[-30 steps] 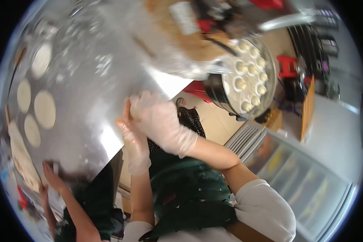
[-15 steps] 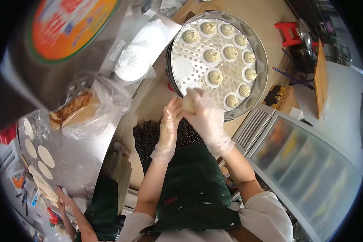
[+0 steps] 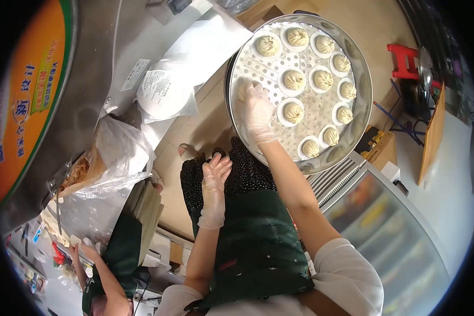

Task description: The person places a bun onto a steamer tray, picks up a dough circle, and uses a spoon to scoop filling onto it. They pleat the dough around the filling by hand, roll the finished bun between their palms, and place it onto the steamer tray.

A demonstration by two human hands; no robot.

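My right hand (image 3: pixel 258 113), in a clear plastic glove, reaches into the round metal steamer tray (image 3: pixel 364 124) at its left side. Its fingers are closed on a pleated bun (image 3: pixel 242 90), which is partly hidden by the glove and sits low against the perforated tray bottom. Several other pleated buns (image 3: pixel 294 80) rest on round white papers in the tray. My left hand (image 3: pixel 216 176), also gloved, hovers below the tray over the black speckled cloth, its fingers stretched out and holding nothing.
On the steel counter at left lie a bagged stack of round white papers (image 3: pixel 160 95) and a plastic bag with brown filling (image 3: pixel 79 176). Another person's hands (image 3: pixel 84 247) work dough at lower left. A glass-topped freezer (image 3: pixel 389 221) stands at right, with a red stool (image 3: pixel 404 60) beyond.
My right hand has carried the bun from the tray's near edge to its left side. My left hand has moved down, away from the right. The view has shifted.
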